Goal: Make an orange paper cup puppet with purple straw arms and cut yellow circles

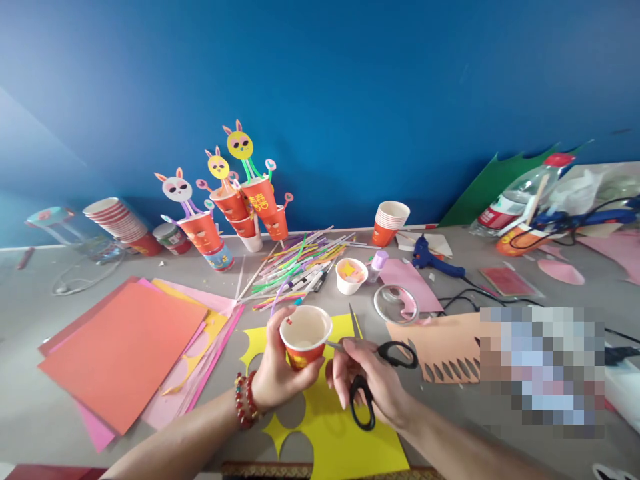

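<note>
My left hand [281, 373] is wrapped round a red paper cup [306, 330], its white mouth tilted up toward me. A thin purple straw [278, 297] rises by the cup's left rim; whether it is fixed there I cannot tell. In my right hand [370, 373] is a pair of black-handled scissors [399, 355], with the blades spread apart. One blade points at the cup's right side just under the rim, and the other angles up and away. Whether the tip has gone into the cup wall is unclear. Beneath both hands lies yellow paper [355, 440] with round cut-outs.
Stacked cups with rabbit faces [200, 230] stand by the blue wall. Straws and markers [300, 267] lie mid-table. Nearby are a small white cup [351, 277], a glue gun [433, 257] with cables, orange paper [125, 353] at left and a plastic bottle [520, 197] at right.
</note>
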The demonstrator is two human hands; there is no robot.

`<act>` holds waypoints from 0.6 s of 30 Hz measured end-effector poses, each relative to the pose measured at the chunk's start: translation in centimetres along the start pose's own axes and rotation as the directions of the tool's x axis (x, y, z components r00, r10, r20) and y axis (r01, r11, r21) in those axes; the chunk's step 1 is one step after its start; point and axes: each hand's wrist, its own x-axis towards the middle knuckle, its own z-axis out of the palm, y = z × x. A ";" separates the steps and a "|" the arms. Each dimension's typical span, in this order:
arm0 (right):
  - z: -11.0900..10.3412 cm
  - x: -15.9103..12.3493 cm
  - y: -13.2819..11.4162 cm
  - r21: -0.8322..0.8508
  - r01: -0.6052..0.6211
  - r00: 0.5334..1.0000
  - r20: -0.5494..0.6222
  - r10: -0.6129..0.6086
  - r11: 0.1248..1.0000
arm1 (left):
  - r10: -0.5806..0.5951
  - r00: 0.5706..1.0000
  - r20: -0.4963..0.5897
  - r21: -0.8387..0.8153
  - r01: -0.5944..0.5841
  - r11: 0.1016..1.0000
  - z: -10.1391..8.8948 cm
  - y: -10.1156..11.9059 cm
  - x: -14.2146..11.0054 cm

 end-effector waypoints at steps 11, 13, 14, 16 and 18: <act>-0.6 -1.0 -1.0 -0.367 0.133 0.989 -0.018 -0.150 0.921 | -0.167 0.972 0.166 -0.282 0.209 0.936 -0.1 0.9 0.7; -0.7 -1.0 -0.9 -0.368 0.141 0.986 -0.033 -0.165 0.919 | -0.193 0.969 0.152 -0.278 0.229 0.933 -0.2 0.8 0.7; -0.7 -0.9 -0.9 -0.372 0.138 0.986 -0.039 -0.164 0.918 | -0.203 0.967 0.152 -0.281 0.240 0.929 -0.2 0.8 0.7; -0.9 -0.8 -1.0 -0.405 0.127 0.987 -0.037 -0.155 0.905 | -0.216 0.959 0.180 -0.305 0.264 0.915 -0.3 0.7 0.8; -1.0 -0.6 -1.3 -0.491 0.144 0.986 0.001 -0.165 0.859 | -0.230 0.947 0.225 -0.337 0.297 0.893 -0.6 0.6 1.0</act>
